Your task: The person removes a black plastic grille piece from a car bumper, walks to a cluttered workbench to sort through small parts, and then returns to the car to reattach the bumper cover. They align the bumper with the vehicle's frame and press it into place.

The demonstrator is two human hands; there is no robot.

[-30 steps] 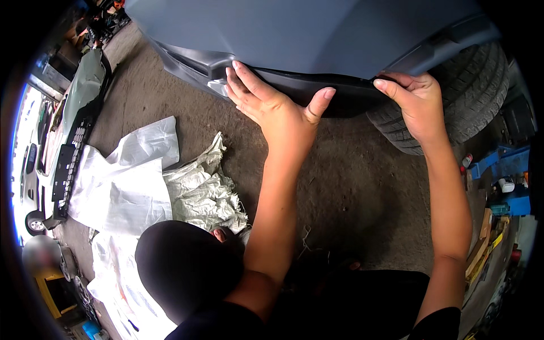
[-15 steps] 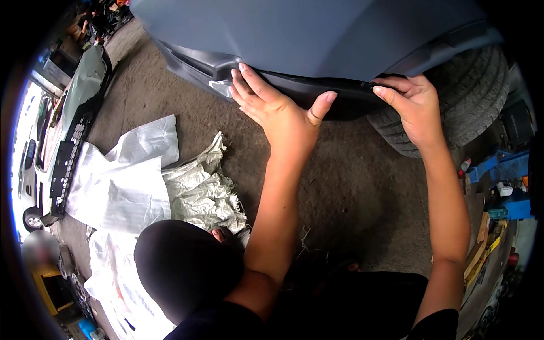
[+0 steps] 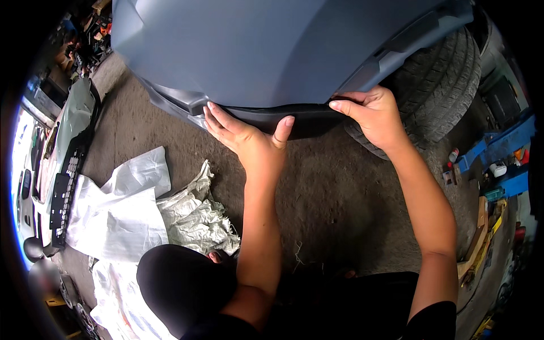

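A grey car bumper (image 3: pixel 243 51) fills the upper middle, with a black lower trim strip (image 3: pixel 309 122) along its bottom edge. My left hand (image 3: pixel 249 139) lies against the left part of this strip, fingers spread and thumb pointing up. Its fingertips touch near a recessed corner of the bumper. At the strip's right end, beside the wheel arch, my right hand (image 3: pixel 374 116) pinches the edge between thumb and fingers. The fingers behind the edge are partly hidden. Just behind that hand is a black tyre (image 3: pixel 439 85).
White plastic sheeting (image 3: pixel 122 209) and a crumpled woven sack (image 3: pixel 195 218) lie on the dirt floor at left. Beyond them stands a detached bumper (image 3: pixel 71 153). Blue metal equipment (image 3: pixel 498 144) and wooden pieces (image 3: pixel 481 232) are at right. My knee (image 3: pixel 181 289) is at lower left.
The view has shifted, so the bumper and both hands sit lower and further left in the picture. Both hands keep nearly the same places on the trim strip.
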